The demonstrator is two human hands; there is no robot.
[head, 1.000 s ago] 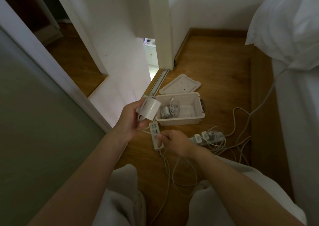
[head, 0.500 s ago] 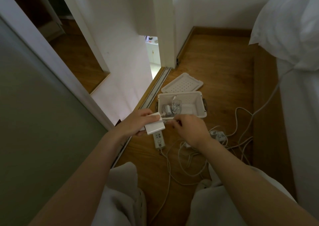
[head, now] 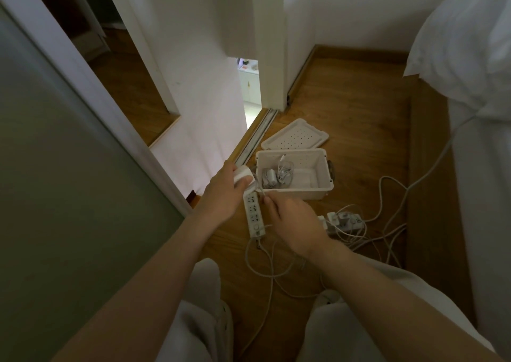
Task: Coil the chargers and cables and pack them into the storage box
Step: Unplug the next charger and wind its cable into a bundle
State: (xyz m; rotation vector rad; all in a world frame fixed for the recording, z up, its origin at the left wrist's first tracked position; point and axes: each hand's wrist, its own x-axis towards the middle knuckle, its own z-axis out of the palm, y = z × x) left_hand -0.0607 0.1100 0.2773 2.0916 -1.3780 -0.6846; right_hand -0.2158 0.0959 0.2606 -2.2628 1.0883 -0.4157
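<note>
What changed: a second earlier the left hand [head: 224, 192] had the charger [head: 243, 174] held up with its flat face showing, and the right hand [head: 293, 223] was down low on the cord. By this moment the right hand had come up just under the brick. The brick had been turned over and sat right beside the near-left corner of the storage box [head: 298, 192].
Left hand: fingers were curled round the charger and covered most of it, so only a white edge poked out.
Right hand: seen from the back, fingertips bunched on the thin cord [head: 261, 191] just below the charger. It looked like a pinch, but the pads weren't visible.
What it means: my guess is the cord was mid-wrap round the brick, nowhere near done, since plenty of it trailed on the wood floor [head: 345, 98] toward the knees.
Box: open, with one coiled bundle [head: 276, 172] in its left half. The lid [head: 296, 139] lay flat just behind.
Still waiting: a second strip [head: 345, 220] with plugs in it, right of the right hand, in a tangle of cables [head: 356, 233].
In the way: the floor strip [head: 253, 215] lay directly under the hands, and the trailing cord could snag on it. A thick cable [head: 442, 157] ran up toward the bed [head: 486, 209]. Couldn't tell if it was plugged in.
</note>
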